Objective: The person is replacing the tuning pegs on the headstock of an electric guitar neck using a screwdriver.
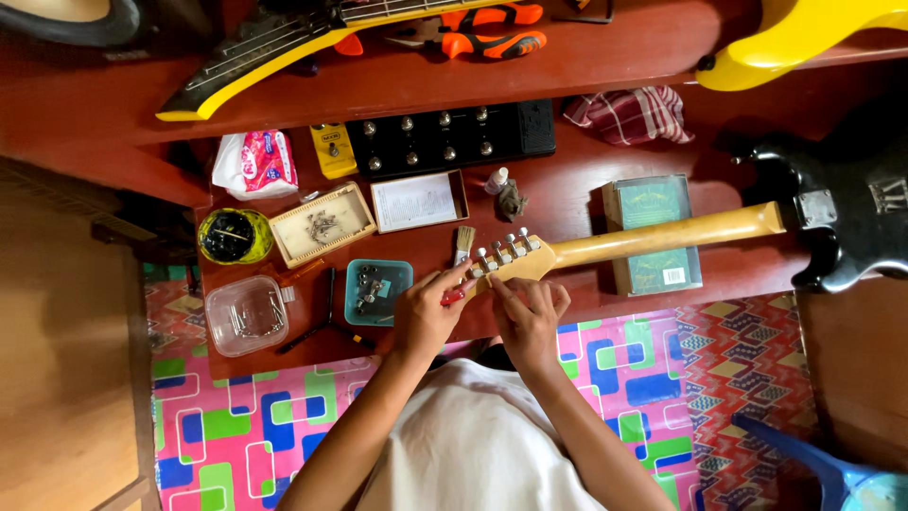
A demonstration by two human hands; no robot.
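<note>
A low red-painted wooden bench (pixel 605 66) over a loud patterned floor mat (pixel 236 426) is the whole workshop here, and it's packed. The black electric guitar body (pixel 842 227) is laid across the right side, with its pale maple neck (pixel 662 237) running left to the headstock (pixel 511 260), which hangs just off the front edge between the two hands.

The left hand (pixel 426 317) is closed around a small red-handled tool (pixel 454 295), looks like a screwdriver, with the tip up against the end of the headstock by the row of chrome tuning pegs (pixel 506 246). The right hand (pixel 530 317) is curled under and around the headstock, steadying it.

Best guess: a tuner screw is being worked. For that, the driver should be kept square to the screw and pressed firmly, since these tiny heads get chewed easily. The headstock should be braced hard so nothing slips into the finish. Loose parts are best dropped in the teal square tray (pixel 378 291) just beside the left hand, not the clear plastic tub (pixel 246 317) further off.
</note>
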